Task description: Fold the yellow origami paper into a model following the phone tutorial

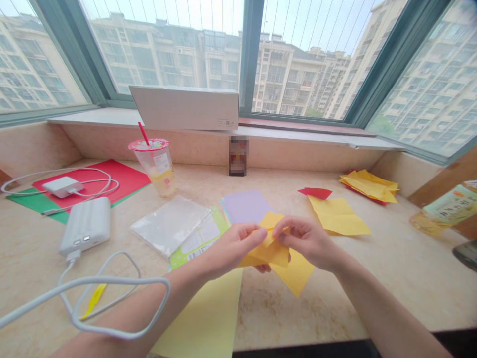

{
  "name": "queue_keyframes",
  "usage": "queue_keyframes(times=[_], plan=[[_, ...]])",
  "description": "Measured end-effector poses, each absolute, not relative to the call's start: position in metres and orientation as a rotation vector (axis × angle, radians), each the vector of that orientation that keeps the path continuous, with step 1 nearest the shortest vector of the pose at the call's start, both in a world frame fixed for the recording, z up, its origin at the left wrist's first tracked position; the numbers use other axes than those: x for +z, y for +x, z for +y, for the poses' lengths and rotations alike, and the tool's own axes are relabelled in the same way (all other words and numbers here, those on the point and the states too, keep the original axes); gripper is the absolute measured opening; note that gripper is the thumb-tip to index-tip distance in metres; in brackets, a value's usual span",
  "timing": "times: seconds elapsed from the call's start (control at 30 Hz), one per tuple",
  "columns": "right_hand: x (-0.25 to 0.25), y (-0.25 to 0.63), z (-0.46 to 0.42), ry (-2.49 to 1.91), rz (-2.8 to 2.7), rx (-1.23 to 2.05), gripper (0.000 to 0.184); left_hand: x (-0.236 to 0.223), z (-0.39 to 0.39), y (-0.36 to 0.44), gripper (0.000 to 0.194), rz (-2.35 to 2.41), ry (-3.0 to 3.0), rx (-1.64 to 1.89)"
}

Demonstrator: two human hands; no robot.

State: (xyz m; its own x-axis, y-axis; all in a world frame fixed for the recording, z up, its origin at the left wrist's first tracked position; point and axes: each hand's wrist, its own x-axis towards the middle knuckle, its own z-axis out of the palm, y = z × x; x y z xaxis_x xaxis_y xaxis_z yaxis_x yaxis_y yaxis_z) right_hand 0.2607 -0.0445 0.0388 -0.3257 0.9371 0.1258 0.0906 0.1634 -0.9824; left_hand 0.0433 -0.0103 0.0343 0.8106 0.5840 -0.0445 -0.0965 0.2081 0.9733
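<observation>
Both hands hold a folded piece of yellow paper [274, 252] above the counter, near the middle of the view. The thumb of my left hand [238, 243] presses on top of the paper, with fingertips showing beneath it. My right hand [303, 238] pinches the paper's upper right part between thumb and fingers. Under and beyond the hands lie another yellow sheet [296, 273] and a lilac sheet [246, 206]. A pale yellow sheet [201, 318] lies below my left forearm. Right of the hands rests a creased yellow square [339, 216], beside a small red paper piece [316, 193].
At left are a white power bank [87, 226] with looping cable, a charger [62, 186] on red paper [122, 174], and a plastic cup [158, 169] with a straw. A clear packet [171, 223] lies mid-left. Yellow papers [368, 185] and a bottle [447, 209] are at right.
</observation>
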Motion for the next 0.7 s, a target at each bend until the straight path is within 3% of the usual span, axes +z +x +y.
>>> queue_keyframes(times=[0.1,0.33,0.53,0.7], plan=[[0.038,0.256,-0.046,-0.988,-1.564,1.294,0.018,0.034,-0.012,0.047,0.045,0.482,1.369,0.518],[0.033,0.251,-0.041,-1.007,-1.382,1.124,0.054,0.030,-0.012,0.048,0.045,0.571,1.349,0.647],[0.037,0.247,-0.045,-1.014,-1.506,1.145,0.054,0.031,-0.018,0.049,0.056,0.481,1.350,0.532],[0.034,0.246,-0.046,-1.002,-1.427,1.158,0.038,0.025,-0.023,0.054,0.073,0.491,1.295,0.585]])
